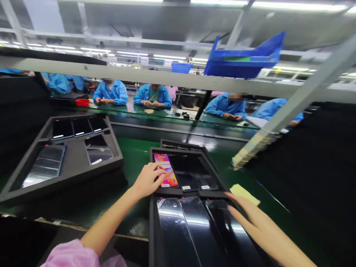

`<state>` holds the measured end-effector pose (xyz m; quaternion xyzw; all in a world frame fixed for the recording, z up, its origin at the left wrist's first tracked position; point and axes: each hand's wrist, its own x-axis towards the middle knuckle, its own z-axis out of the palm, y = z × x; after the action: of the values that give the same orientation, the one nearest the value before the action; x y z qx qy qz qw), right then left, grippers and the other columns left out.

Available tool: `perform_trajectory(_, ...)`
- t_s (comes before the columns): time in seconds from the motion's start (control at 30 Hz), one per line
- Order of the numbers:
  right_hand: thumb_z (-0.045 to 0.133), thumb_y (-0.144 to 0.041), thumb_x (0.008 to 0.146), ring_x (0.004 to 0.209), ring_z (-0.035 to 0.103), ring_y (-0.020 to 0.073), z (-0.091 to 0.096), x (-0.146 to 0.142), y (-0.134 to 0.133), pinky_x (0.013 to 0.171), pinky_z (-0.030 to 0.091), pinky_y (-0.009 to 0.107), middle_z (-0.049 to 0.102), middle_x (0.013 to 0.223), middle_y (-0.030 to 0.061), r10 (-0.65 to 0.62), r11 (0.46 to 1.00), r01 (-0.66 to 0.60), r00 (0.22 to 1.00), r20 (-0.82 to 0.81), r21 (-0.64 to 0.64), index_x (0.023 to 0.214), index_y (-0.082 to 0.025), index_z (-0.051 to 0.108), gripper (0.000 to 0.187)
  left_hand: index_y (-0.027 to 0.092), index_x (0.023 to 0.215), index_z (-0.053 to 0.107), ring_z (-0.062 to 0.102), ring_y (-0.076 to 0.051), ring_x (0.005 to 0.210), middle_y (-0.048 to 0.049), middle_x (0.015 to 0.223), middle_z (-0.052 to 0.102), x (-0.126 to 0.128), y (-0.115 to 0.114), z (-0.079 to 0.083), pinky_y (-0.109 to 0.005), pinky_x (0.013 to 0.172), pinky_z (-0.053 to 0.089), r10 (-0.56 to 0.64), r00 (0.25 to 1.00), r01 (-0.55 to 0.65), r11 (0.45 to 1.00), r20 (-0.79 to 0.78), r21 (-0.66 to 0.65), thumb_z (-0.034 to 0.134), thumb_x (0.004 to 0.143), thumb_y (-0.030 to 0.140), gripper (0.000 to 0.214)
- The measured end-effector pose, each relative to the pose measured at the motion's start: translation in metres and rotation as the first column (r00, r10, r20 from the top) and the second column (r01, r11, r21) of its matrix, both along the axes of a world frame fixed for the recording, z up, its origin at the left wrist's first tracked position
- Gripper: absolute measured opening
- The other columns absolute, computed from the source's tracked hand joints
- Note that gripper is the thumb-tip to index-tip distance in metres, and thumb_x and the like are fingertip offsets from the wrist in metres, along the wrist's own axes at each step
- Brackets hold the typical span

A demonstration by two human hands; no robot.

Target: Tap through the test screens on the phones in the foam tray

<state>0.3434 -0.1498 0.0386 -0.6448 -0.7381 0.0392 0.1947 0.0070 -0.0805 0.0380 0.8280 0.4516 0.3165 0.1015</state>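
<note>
My left hand (148, 180) reaches over a smartphone with a brightly lit, colourful screen (170, 178); its fingers are apart and touch or hover just over the glass. That phone lies in the far row of a black foam tray (152, 207), beside phones with dark screens (190, 170). My right hand (250, 215) rests at the tray's right edge, fingers stretched out and the thumb apart, over the nearest-right dark phone (219, 211). More phones (174, 218) in clear film fill the near row. Neither hand grips a phone.
On the left, a second foam tray (119, 163) holds several phones. A yellow paper note (244, 194) and a thin pen-like stick (272, 196) lie on the green bench right. A slanted post (267, 137) and blue bin (239, 65) stand beyond. Co-workers in blue (114, 92) sit opposite.
</note>
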Motion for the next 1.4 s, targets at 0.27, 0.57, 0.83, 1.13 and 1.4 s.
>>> perform_trajectory(0.27,0.044,-0.032,0.085,0.115,0.049,0.0310,0.010,-0.073,0.110,0.092,0.038,0.040,0.054,0.120,0.0235,-0.150,0.976,0.182,0.961,0.233,-0.119,0.121,-0.003,0.050,0.047,0.023,0.102,0.065,0.049,-0.025,0.108,-0.0089,0.115,0.058,0.037,0.042,0.001,-0.040,0.088,0.039,0.022,0.930,0.003,0.998,-0.367,0.067,0.040,0.090,0.035,0.031)
perform_trajectory(0.57,0.038,-0.029,0.087,0.109,0.052,0.0223,0.002,-0.101,0.088,0.096,0.034,0.035,0.058,0.118,0.0127,0.056,0.997,-0.043,0.973,0.223,-0.061,0.125,-0.012,0.049,0.043,0.024,0.115,0.059,0.042,-0.024,0.121,-0.0091,0.130,0.051,0.023,0.031,-0.003,-0.041,0.099,0.033,-0.001,0.931,0.029,0.997,-0.364,0.072,0.035,0.092,0.039,0.037)
perform_trajectory(0.83,0.036,-0.028,0.086,0.120,0.044,0.0251,-0.008,-0.106,0.090,0.099,0.033,0.042,0.050,0.129,0.0151,0.094,0.996,-0.092,0.972,0.217,-0.021,0.128,-0.013,0.045,0.046,0.030,0.114,0.061,0.037,-0.027,0.128,-0.0056,0.137,0.047,0.030,0.024,-0.007,-0.049,0.105,0.024,-0.163,0.903,0.182,0.983,-0.398,0.009,0.036,0.091,0.040,0.036)
perform_trajectory(1.13,0.035,-0.029,0.088,0.113,0.048,0.0238,-0.008,-0.104,0.094,0.097,0.033,0.036,0.053,0.124,0.0148,0.027,0.997,-0.010,0.971,0.236,-0.074,0.126,-0.009,0.046,0.044,0.032,0.117,0.058,0.029,-0.028,0.133,-0.0038,0.138,0.046,0.008,0.023,-0.002,-0.058,0.106,0.014,-0.174,0.892,0.145,0.984,-0.416,-0.100,0.030,0.093,0.041,0.038)
perform_trajectory(1.4,0.046,-0.043,0.084,0.103,0.049,0.0320,-0.010,-0.151,0.102,0.085,0.037,0.039,0.051,0.113,0.0265,-0.173,0.977,0.196,0.959,0.223,-0.088,0.124,0.002,0.043,0.060,0.024,0.094,0.068,0.042,-0.025,0.122,-0.0061,0.130,0.052,0.033,0.034,-0.002,-0.049,0.103,0.026,-0.061,0.941,0.082,0.995,-0.333,0.049,0.037,0.091,0.038,0.034)
